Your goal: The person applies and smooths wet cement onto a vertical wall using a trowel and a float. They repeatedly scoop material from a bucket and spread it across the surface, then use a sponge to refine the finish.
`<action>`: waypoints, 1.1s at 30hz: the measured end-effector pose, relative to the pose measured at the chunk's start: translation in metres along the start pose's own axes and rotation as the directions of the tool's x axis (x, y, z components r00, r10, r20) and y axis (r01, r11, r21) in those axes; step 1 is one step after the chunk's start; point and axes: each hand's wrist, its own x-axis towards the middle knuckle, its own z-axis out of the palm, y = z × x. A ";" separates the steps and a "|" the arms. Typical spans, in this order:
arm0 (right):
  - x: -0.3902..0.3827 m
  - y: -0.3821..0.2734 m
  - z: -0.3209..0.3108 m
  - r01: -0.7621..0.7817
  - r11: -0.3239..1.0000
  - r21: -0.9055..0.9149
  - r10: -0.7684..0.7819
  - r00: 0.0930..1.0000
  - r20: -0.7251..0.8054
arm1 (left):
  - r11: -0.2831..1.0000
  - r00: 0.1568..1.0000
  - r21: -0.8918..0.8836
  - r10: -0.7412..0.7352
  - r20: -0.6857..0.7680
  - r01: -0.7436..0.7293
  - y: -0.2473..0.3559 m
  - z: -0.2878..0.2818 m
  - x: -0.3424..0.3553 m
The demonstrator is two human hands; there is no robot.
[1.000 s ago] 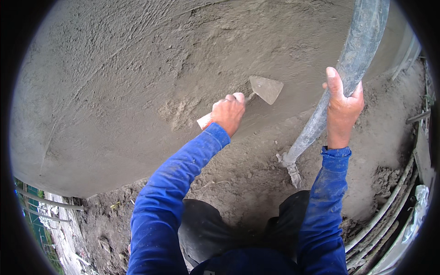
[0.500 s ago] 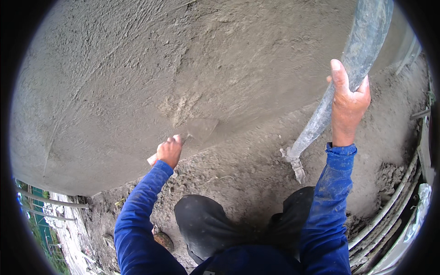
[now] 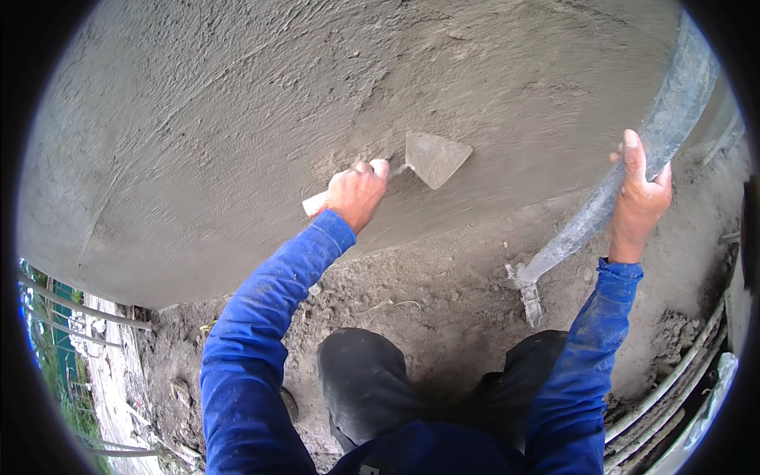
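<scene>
My left hand (image 3: pixel 356 192) is closed round the pale handle of a trowel (image 3: pixel 437 158). The trowel's flat, roughly triangular blade lies against, or just off, the grey plastered wall (image 3: pixel 237 142); which of the two I cannot tell. My right hand (image 3: pixel 640 194) grips a thick grey pipe (image 3: pixel 582 210), dusted with dried mortar, with the thumb along its near side. The pipe slants from the upper right down to the ground, where its lower end has a crusted fitting (image 3: pixel 529 297).
Rough, crumbly soil (image 3: pixel 443 285) runs along the wall's foot, below my bent knees (image 3: pixel 364 388). Several long poles (image 3: pixel 673 396) lie at the lower right. At the left edge are rails (image 3: pixel 87 310) and a pale strip of ground (image 3: pixel 119 380).
My left hand has moved the trowel up and to the right across the wall. In the picture, my right hand and the pipe sit slightly farther right and lower.
</scene>
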 end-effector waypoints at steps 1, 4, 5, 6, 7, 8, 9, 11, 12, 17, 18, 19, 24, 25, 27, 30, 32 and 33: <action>0.001 0.002 -0.002 0.001 1.000 0.000 -0.001 1.000 0.001 | 1.000 1.000 0.027 -0.011 0.026 0.011 -0.008 0.010 -0.015; 0.005 0.003 -0.007 -0.004 1.000 -0.017 0.004 1.000 -0.007 | 0.996 0.992 0.086 -0.039 0.118 0.029 -0.030 0.047 -0.061; 0.003 0.002 -0.006 -0.014 0.999 -0.032 0.014 1.000 -0.003 | 0.994 0.987 0.095 -0.063 0.151 0.049 -0.042 0.062 -0.083; 0.002 0.001 -0.005 -0.017 0.998 -0.054 0.017 1.000 -0.002 | 0.993 0.981 0.097 -0.084 0.177 0.068 -0.050 0.072 -0.101; 0.000 0.001 -0.002 -0.022 0.999 -0.042 0.022 1.000 -0.008 | 0.994 0.971 0.082 -0.094 0.221 0.078 -0.057 0.076 -0.117; -0.001 -0.001 0.000 -0.026 0.999 -0.029 0.025 1.000 -0.017 | 0.994 0.960 0.069 -0.104 0.260 0.089 -0.064 0.076 -0.130; -0.002 -0.002 0.003 -0.030 0.999 -0.014 0.030 0.999 -0.026 | 0.993 0.947 0.057 -0.113 0.300 0.101 -0.068 0.076 -0.141; 0.001 0.003 0.002 0.008 0.999 -0.046 -0.009 1.000 -0.030 | 0.997 0.950 0.008 -0.079 0.303 0.081 -0.067 0.064 -0.148; 0.003 0.006 0.000 0.026 0.998 -0.062 -0.028 0.999 -0.032 | 0.997 0.951 -0.016 -0.062 0.304 0.070 -0.069 0.057 -0.150; 0.005 0.012 -0.003 0.008 0.999 -0.048 -0.010 0.999 -0.032 | 0.987 0.990 -0.124 -0.088 0.106 0.101 -0.057 -0.003 -0.075; 0.003 0.012 -0.002 -0.010 0.999 -0.051 0.008 0.999 -0.039 | 0.992 0.995 -0.090 -0.079 0.062 0.084 -0.062 -0.011 -0.062; 0.004 0.011 -0.002 0.003 0.999 -0.052 -0.005 1.000 -0.029 | 0.996 0.998 -0.061 -0.063 0.014 0.064 -0.067 -0.015 -0.051; 0.006 0.012 -0.004 -0.003 0.998 -0.057 0.002 1.000 -0.027 | 0.999 0.997 0.007 -0.054 0.057 0.054 -0.096 -0.004 -0.062; 0.006 0.014 -0.004 -0.014 1.000 -0.014 0.013 1.000 -0.024 | 0.997 0.993 -0.003 -0.076 0.092 0.077 -0.101 0.005 -0.076; 0.007 0.015 -0.007 -0.023 0.998 0.062 0.024 0.999 -0.021 | 0.992 0.986 -0.049 -0.105 0.126 0.112 -0.110 0.034 -0.101; 0.006 0.014 -0.006 -0.059 0.998 0.031 0.059 0.998 -0.002 | 0.986 0.966 -0.019 -0.160 0.202 0.167 -0.120 0.072 -0.144; 0.004 0.010 -0.002 -0.062 0.998 0.027 0.062 0.998 -0.007 | 0.978 0.944 0.023 -0.205 0.257 0.206 -0.130 0.101 -0.183; 0.001 0.009 0.000 -0.071 0.997 0.032 0.071 0.997 -0.008 | 0.976 0.922 0.062 -0.217 0.322 0.208 -0.141 0.117 -0.210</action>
